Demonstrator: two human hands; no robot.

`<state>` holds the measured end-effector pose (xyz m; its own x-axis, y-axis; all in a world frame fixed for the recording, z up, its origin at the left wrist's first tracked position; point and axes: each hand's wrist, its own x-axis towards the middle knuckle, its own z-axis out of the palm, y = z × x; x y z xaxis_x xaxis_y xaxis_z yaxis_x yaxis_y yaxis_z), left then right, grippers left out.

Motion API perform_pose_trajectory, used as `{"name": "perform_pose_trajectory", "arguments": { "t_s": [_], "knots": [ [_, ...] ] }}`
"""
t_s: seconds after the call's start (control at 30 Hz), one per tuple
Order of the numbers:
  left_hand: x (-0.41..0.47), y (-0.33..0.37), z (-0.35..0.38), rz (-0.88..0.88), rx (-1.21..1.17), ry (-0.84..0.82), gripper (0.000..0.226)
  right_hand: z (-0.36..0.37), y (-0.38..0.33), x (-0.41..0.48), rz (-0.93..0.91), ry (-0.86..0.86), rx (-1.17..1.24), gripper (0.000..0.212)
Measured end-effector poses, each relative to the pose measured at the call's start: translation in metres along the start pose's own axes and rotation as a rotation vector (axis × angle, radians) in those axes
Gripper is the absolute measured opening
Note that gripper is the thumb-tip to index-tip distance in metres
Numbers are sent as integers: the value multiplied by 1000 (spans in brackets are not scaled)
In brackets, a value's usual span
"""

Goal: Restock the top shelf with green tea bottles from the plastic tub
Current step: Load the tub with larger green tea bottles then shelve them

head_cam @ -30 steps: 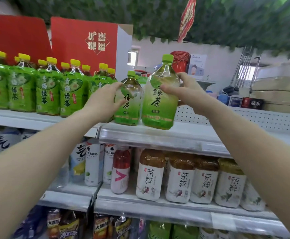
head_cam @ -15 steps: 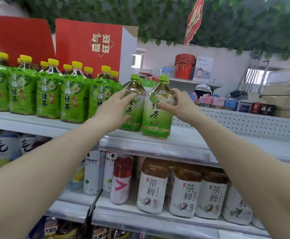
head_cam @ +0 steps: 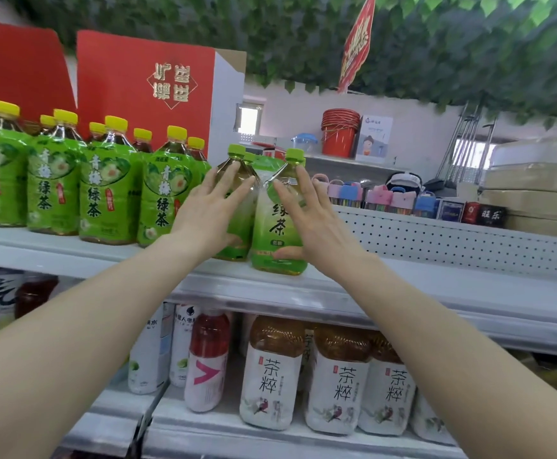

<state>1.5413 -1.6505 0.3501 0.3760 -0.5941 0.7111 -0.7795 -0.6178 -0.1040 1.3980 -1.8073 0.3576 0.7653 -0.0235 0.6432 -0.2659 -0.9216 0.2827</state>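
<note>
Top shelf [head_cam: 419, 286]: two green-capped bottles stand upright near its front edge, side by side and touching or nearly so.

Left green tea bottle [head_cam: 244, 223]: label mostly hidden behind the left hand [head_cam: 209, 213]. Fingers [head_cam: 229, 175] straight and spread, laid against the bottle's shoulder and side. Cannot tell whether the palm touches.

Right green tea bottle [head_cam: 280, 226]: label half readable. The right hand [head_cam: 313, 220] is at its right side with fingers spread, fingertips on the shoulder and thumb across the lower label.

A third green cap [head_cam: 249, 157] shows between the two necks; its bottle is hidden.

To the left, a row of yellow-capped green tea bottles [head_cam: 105, 193], the leftmost cut off by the frame edge, with red cartons [head_cam: 144, 91] behind.

Lower shelf [head_cam: 237, 438]: white-labelled tea bottles [head_cam: 270, 376], partly screened by the forearms.
</note>
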Motion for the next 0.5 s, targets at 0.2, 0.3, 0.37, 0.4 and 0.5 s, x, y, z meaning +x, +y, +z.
{"name": "perform_pose_trajectory", "arguments": {
  "t_s": [0.2, 0.3, 0.37, 0.4, 0.5],
  "knots": [
    [5, 1, 7, -29, -8, 13, 120, 19, 9, 13, 28, -8, -28, 120],
    [3, 3, 6, -48, 2, 24, 118, 26, 14, 20, 32, -14, -40, 121],
    [4, 6, 4, -53, 31, 31, 117, 28, 17, 23, 35, -22, -59, 121],
    [4, 8, 3, -56, 46, 32, 116, 28, 17, 23, 36, -27, -66, 121],
    [6, 14, 1, -65, 111, 29, 114, 28, 18, 22, 37, -38, -67, 120]
  ]
}}
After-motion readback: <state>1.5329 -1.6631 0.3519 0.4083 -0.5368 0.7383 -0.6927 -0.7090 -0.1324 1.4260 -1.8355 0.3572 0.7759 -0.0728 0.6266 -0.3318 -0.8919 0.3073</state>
